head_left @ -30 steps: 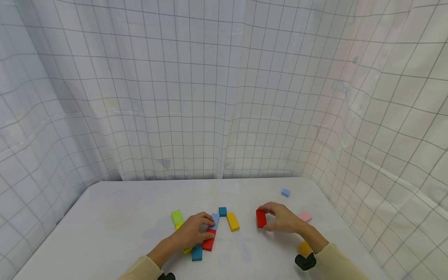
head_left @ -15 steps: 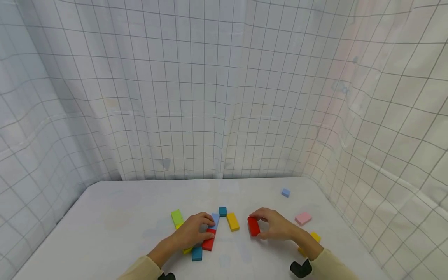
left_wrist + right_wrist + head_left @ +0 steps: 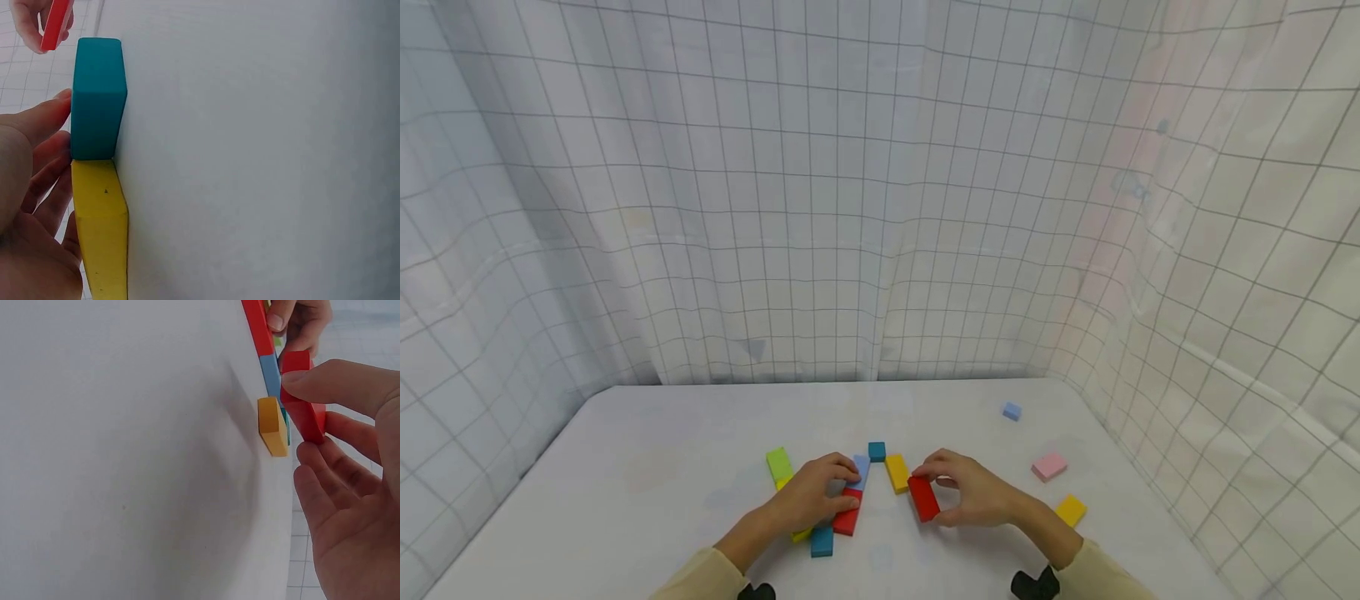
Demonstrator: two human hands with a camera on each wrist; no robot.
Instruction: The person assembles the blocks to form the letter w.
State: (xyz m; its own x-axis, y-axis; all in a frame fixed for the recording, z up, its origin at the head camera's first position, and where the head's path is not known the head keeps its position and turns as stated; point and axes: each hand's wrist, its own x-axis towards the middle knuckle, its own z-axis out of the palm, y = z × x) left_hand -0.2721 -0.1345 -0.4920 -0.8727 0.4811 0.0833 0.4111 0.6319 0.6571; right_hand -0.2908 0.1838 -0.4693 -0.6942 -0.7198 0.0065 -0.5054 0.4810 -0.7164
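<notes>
My right hand (image 3: 973, 492) pinches a red block (image 3: 924, 499) between thumb and fingers, just right of an orange-yellow block (image 3: 897, 473). In the right wrist view the thumb presses one face of this red block (image 3: 301, 409). My left hand (image 3: 808, 497) rests over a line of blocks, its thumb at a second red block (image 3: 846, 523) and its fingertips at a light blue block (image 3: 861, 472). A teal block (image 3: 822, 542), a yellow block (image 3: 103, 231) and a lime green block (image 3: 779, 461) lie around that hand, partly hidden by it. A small teal block (image 3: 877, 452) touches the row's far end.
On the right of the white table (image 3: 685, 467) lie a small light blue block (image 3: 1012, 411), a pink block (image 3: 1049, 467) and another yellow block (image 3: 1071, 510). A white gridded curtain (image 3: 805, 208) encloses the back and sides.
My right hand has carried the red block leftward and a little nearer to me, up beside the orange-yellow block, uncovering the pink and yellow blocks. The left hand has stayed still.
</notes>
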